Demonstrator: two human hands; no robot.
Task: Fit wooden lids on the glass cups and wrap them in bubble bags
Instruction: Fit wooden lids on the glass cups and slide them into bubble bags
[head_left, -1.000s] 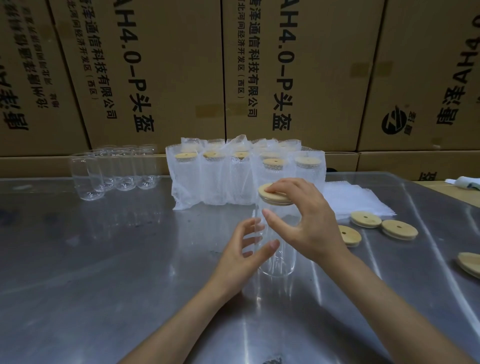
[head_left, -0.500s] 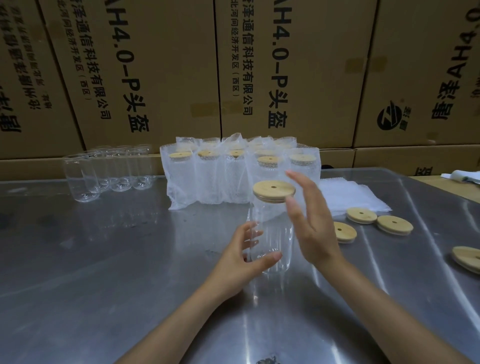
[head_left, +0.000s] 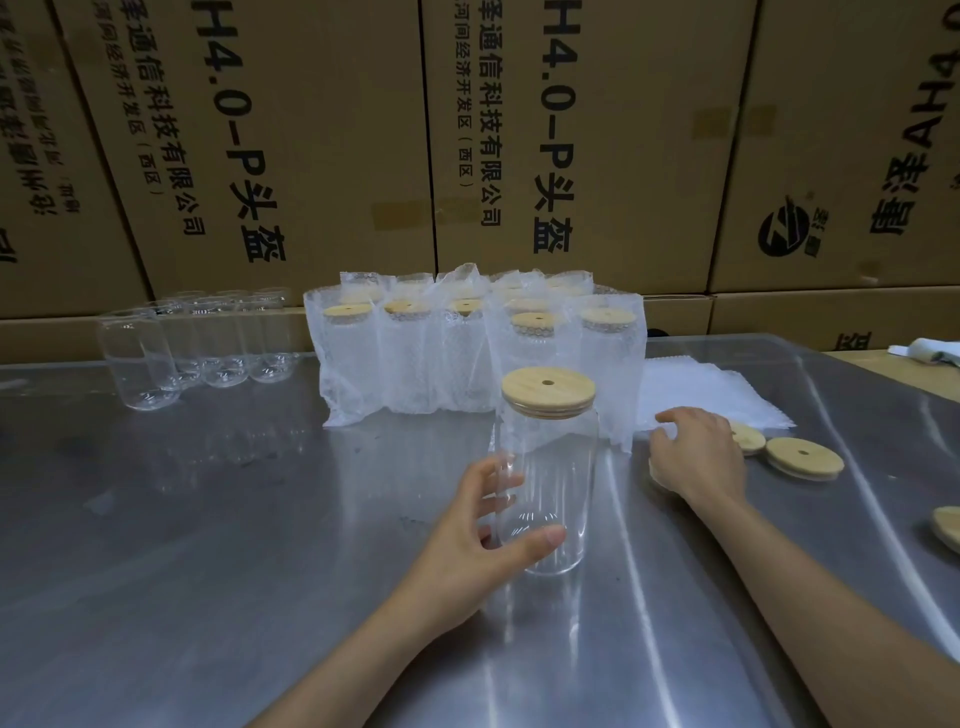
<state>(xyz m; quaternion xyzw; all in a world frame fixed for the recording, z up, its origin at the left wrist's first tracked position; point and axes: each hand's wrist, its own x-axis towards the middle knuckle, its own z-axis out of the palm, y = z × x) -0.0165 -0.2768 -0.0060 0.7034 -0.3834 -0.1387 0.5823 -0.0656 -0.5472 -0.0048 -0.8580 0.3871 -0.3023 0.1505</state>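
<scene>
Lidded glass cup (head_left: 550, 467) gripped by left hand (head_left: 475, 540), right hand (head_left: 698, 454) apart.

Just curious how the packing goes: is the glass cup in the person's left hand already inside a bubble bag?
No: the glass cup held by the left hand is bare, with only a wooden lid on top.

Two bare forearms and hands

The left hand (head_left: 470, 525) and right hand (head_left: 698, 457) show no gloves, rings, watch or bands, and both forearms are uncovered to the frame's lower edge, with no sleeve in view. The fingers (head_left: 540, 538) are slim with short, plain nails. The arms are slender and carry no markings.
</scene>
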